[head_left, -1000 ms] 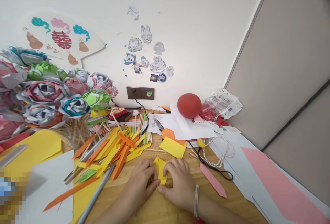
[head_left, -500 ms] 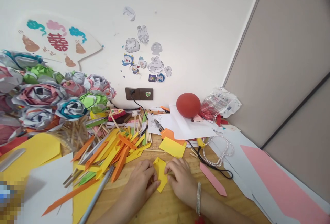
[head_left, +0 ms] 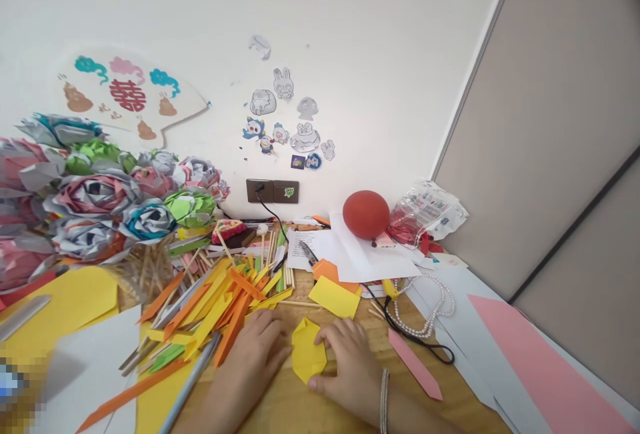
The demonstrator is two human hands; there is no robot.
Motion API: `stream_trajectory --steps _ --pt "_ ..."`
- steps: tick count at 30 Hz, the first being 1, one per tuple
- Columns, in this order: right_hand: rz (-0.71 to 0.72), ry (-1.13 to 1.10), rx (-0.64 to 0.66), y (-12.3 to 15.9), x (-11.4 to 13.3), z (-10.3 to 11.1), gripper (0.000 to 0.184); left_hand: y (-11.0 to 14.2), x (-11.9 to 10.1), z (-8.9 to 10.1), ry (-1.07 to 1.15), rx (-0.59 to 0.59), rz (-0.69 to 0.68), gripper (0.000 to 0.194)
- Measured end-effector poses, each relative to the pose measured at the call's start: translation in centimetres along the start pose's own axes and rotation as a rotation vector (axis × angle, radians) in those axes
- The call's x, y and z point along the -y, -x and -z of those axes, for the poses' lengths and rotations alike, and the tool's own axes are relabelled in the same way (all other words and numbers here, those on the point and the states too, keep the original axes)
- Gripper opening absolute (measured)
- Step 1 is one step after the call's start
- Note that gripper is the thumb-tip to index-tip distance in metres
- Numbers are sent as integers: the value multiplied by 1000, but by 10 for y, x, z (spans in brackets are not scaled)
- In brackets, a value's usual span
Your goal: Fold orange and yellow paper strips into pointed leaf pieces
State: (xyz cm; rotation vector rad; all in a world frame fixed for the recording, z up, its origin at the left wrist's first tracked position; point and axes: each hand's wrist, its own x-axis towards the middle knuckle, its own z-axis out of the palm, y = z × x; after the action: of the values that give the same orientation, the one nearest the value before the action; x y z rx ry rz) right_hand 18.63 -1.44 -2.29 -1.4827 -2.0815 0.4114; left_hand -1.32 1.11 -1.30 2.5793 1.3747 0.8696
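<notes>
A small folded piece of yellow paper (head_left: 307,354) lies on the wooden table between my hands, its sides creased into a many-cornered shape. My right hand (head_left: 347,361) has its fingertips on the paper's right edge and its thumb at the lower corner, gripping it. To the left, my left hand (head_left: 257,354) rests on the table with its fingers stretched out, close to the paper's left edge and holding nothing. A flat yellow paper sheet (head_left: 335,296) lies just beyond, partly over an orange paper piece (head_left: 333,271).
Folded orange and yellow strips (head_left: 225,301) are heaped at the left, beside paper flowers (head_left: 100,194). A red balloon (head_left: 366,214) sits near the wall. On the right are a bead string (head_left: 443,314), a black cord (head_left: 425,341), a pink strip (head_left: 415,364) and white sheets (head_left: 463,334).
My left hand has let go of the yellow paper and drawn left. The paper looks wider and more opened out, and my right hand stays on it. The view has tilted up slightly.
</notes>
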Motion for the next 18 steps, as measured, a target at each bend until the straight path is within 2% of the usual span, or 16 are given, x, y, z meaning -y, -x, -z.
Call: stream_trajectory --steps 4,9,14,18 --pt "92 -81 148 -5 -9 14 48 1 10 0 12 -4 -247 22" --pt "197 -179 238 -11 -21 33 43 2 8 5 -30 97 -349 22" --pt "299 -54 166 -12 -25 41 35 5 9 6 -20 121 -403 26" --pt "445 147 101 -10 -27 40 13 7 9 5 -73 89 -360 24"
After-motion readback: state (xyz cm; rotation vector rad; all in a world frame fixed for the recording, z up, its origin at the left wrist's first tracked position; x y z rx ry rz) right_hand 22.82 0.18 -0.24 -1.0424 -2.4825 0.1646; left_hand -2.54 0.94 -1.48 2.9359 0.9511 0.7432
